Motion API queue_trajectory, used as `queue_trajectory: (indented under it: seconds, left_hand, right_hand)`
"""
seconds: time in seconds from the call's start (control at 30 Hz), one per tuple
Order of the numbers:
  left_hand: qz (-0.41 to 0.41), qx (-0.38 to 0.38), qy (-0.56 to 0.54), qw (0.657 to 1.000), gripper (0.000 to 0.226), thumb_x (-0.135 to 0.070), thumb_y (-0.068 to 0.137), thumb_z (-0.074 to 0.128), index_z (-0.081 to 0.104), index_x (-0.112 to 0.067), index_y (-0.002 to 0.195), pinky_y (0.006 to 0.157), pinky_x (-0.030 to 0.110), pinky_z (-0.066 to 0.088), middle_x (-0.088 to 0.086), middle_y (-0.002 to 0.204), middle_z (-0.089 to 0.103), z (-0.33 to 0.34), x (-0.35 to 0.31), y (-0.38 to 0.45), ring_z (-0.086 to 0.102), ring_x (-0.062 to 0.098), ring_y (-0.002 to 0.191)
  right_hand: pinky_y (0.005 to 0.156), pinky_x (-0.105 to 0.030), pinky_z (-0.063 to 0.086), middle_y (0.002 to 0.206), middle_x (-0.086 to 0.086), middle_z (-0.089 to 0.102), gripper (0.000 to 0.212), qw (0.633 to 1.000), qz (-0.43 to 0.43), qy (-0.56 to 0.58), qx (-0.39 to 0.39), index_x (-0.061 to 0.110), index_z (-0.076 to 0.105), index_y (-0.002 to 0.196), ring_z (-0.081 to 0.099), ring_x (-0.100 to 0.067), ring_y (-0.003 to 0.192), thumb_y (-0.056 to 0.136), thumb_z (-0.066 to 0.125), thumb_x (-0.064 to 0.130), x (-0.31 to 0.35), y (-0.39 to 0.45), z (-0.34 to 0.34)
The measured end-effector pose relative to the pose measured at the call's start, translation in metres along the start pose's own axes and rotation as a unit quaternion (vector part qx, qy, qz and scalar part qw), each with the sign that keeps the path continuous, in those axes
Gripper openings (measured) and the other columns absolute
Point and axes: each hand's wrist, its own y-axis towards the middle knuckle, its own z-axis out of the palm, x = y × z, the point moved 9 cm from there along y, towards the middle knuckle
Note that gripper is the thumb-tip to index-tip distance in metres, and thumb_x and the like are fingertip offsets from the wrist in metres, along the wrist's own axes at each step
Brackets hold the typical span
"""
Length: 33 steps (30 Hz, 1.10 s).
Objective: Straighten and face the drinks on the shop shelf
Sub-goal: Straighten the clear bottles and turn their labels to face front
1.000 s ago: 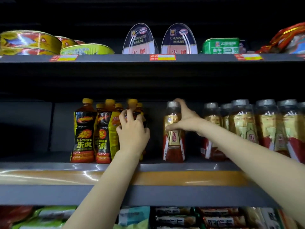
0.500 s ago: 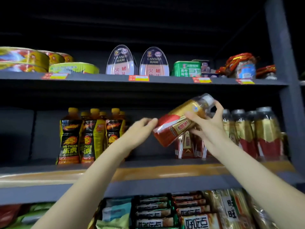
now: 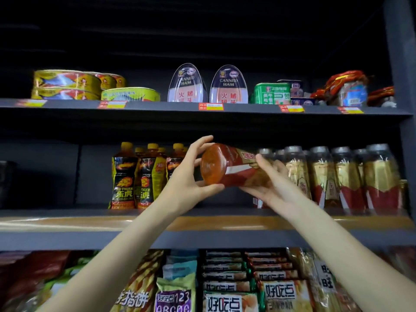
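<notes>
A red-and-gold drink bottle (image 3: 225,165) lies on its side in the air before the middle shelf (image 3: 67,224), its amber base turned toward me. My left hand (image 3: 191,174) cups the base end. My right hand (image 3: 272,183) holds the body from the right and below; the cap end is hidden. Several matching silver-capped bottles (image 3: 346,176) stand upright on the right of the shelf. Several orange Hi-Tiger bottles (image 3: 139,174) with yellow caps stand in a group to the left.
The top shelf carries fish tins (image 3: 67,84), two canned hams (image 3: 207,86), a green tin (image 3: 270,93) and wrapped packs. Biscuit and snack packets (image 3: 227,284) fill the shelf below. A dark upright post (image 3: 403,64) bounds the right side.
The bottle has swung from a slant to lying flat with its base toward me. My left hand, open beside it before, now grips its base. The view has tilted upward.
</notes>
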Motion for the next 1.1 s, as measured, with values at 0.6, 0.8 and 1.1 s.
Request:
queue_trajectory:
  seconds: [0.6, 0.8, 1.1]
  left_hand:
    - [0.084, -0.008, 0.076, 0.994, 0.086, -0.017, 0.069, 0.079, 0.028, -0.040, 0.135, 0.096, 0.029, 0.049, -0.025, 0.127, 0.042, -0.011, -0.021, -0.002, 0.041, -0.003, 0.123]
    - [0.067, 0.054, 0.160, 0.983, 0.072, -0.016, 0.072, 0.078, 0.034, -0.041, 0.123, 0.094, 0.018, 0.047, -0.028, 0.121, 0.036, 0.001, 0.006, 0.000, 0.040, -0.007, 0.117]
    - [-0.006, 0.054, 0.162, 0.985, 0.046, -0.019, 0.083, 0.067, 0.048, -0.032, 0.122, 0.093, 0.019, 0.041, -0.017, 0.124, 0.041, 0.011, 0.032, 0.012, 0.044, 0.005, 0.119]
  right_hand:
    - [0.070, -0.047, 0.059, 0.119, -0.029, 0.058, 0.045, 0.994, 0.105, 0.011, 0.017, 0.007, 0.052, 0.118, 0.063, -0.041, 0.104, 0.081, 0.067, 0.028, -0.011, -0.021, 0.011]
    - [0.074, -0.043, 0.058, 0.129, -0.013, 0.051, 0.088, 0.996, -0.066, -0.056, -0.004, 0.031, 0.031, 0.137, 0.062, -0.030, 0.105, 0.063, 0.076, 0.013, 0.029, -0.017, 0.003]
    - [0.083, -0.006, 0.045, 0.123, 0.026, 0.038, 0.095, 0.824, -0.354, -0.439, 0.055, 0.043, 0.025, 0.132, 0.047, 0.008, 0.112, 0.066, 0.083, 0.007, 0.068, -0.041, 0.030]
